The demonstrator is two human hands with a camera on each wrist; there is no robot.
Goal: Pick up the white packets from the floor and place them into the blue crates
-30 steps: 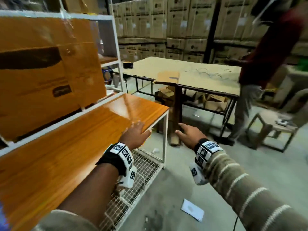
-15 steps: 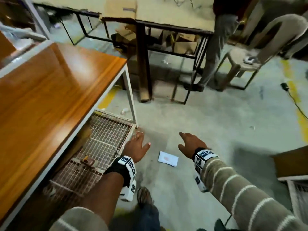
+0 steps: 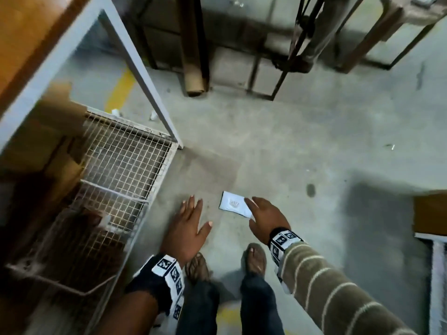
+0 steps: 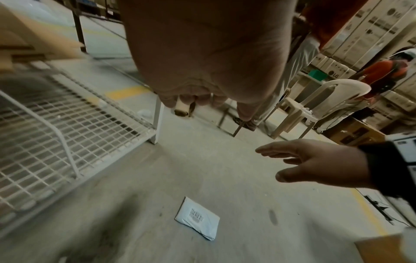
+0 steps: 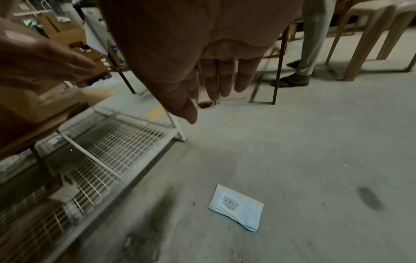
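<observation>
A white packet (image 3: 232, 203) lies flat on the grey concrete floor (image 3: 302, 146) just ahead of my sandalled feet (image 3: 256, 258), its printed label facing up; my right hand (image 3: 267, 220) hangs above its near end with fingers spread and relaxed, holding nothing, and the wrist views show clear air between palm and packet; my left hand (image 3: 187, 228) is stretched out beside it, palm down, fingers straight and thumb apart, also holding nothing, and it is apart from the packet, on the side of the wire mesh shelf (image 3: 121, 165); that shelf sits low in a white metal frame (image 3: 142, 76) under an orange wooden top (image 3: 26, 37), with cardboard (image 3: 36, 146) on it; farther off a cardboard tube (image 3: 193, 66) stands on the floor by dark table legs (image 3: 287, 56), and another person's trouser leg (image 5: 313, 35) and plastic chairs (image 5: 364, 32) show beyond; a yellow line (image 3: 121, 89) is painted on the floor behind the frame.
</observation>
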